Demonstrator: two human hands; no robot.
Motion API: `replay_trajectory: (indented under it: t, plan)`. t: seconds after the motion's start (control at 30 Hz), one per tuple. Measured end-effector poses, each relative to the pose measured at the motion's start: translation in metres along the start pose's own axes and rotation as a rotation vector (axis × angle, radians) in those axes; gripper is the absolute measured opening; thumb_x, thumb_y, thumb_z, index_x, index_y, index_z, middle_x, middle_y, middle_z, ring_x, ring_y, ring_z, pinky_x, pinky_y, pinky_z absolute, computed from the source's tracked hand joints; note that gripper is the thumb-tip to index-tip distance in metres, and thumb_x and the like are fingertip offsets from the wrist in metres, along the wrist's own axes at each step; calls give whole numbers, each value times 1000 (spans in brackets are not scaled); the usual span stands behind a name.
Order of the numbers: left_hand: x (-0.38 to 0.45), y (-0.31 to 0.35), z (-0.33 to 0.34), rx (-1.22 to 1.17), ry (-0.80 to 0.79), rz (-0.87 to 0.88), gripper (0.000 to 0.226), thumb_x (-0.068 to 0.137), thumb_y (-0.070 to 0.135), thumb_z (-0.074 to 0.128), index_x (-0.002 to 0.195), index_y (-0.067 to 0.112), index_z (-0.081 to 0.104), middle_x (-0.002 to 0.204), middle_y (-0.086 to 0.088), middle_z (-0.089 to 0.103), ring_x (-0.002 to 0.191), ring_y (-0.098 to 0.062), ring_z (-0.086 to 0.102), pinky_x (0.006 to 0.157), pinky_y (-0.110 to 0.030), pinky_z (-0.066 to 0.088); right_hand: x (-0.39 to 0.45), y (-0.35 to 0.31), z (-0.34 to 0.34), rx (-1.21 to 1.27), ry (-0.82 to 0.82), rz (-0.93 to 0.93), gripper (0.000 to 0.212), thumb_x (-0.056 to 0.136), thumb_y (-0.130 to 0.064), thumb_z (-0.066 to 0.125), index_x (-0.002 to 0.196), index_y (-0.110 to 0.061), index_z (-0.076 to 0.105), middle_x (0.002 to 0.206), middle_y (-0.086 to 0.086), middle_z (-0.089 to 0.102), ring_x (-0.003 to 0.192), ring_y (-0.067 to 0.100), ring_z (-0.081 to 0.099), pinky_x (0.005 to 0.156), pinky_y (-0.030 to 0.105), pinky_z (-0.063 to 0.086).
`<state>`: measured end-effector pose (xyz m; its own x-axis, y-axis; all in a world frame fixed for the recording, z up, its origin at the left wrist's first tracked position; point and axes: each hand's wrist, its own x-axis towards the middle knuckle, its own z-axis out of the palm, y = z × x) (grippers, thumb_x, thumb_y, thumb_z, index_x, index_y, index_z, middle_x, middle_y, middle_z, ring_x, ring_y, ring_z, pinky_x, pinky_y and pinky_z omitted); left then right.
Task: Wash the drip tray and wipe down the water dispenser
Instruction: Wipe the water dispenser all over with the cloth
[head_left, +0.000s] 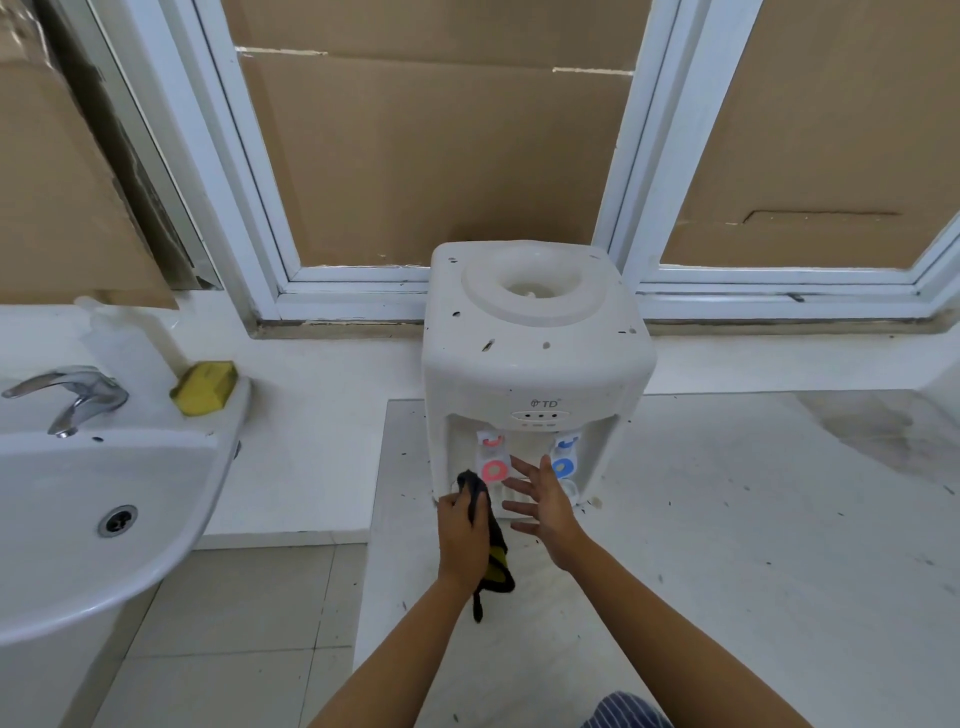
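A white countertop water dispenser (535, 353) stands on a white counter below the window, with dark specks on its top. Its red tap (492, 470) is on the left and its blue tap (562, 466) on the right. My left hand (462, 535) is shut on a dark cloth with a yellow edge (493, 551), held at the lower left of the tap recess. My right hand (545, 506) is open with its fingers spread, in front of the recess and over the white drip tray (506, 499), most of which is hidden.
A white sink (78, 509) with a chrome faucet (72, 392) is at the left, with a yellow sponge (205, 387) and a clear bottle (122, 338) on its rim. The counter (753, 519) extends right, stained and speckled. Cardboard covers the windows behind. Tiled floor lies below.
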<state>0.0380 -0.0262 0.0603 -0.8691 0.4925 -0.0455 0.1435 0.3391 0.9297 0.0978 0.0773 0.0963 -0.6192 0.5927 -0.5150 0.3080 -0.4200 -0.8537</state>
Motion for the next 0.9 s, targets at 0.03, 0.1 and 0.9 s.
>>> replay_trajectory:
  t: [0.03, 0.1, 0.9]
  plan:
    - [-2, -1, 0, -29, 24, 2, 28, 102, 20, 41, 119, 2, 55, 106, -7, 47, 91, -14, 51, 95, -31, 50, 1, 1, -1, 0, 3, 6, 62, 101, -55, 12, 142, -25, 47, 140, 9, 53, 122, 35, 55, 99, 45, 44]
    - [-7, 7, -1, -128, 94, 54, 25, 101, 19, 43, 123, 8, 49, 111, 1, 45, 97, -9, 53, 91, -15, 50, 1, 5, -3, 6, 15, 10, 62, 101, -56, 13, 140, -24, 49, 139, 10, 54, 118, 34, 57, 98, 45, 45]
    - [15, 5, 2, 683, -146, 514, 61, 88, 19, 63, 145, 14, 41, 129, -12, 56, 107, -23, 60, 87, -30, 56, 0, 25, -20, 88, 50, 83, 70, 98, -62, 11, 129, -22, 60, 133, 12, 58, 116, 34, 58, 96, 45, 47]
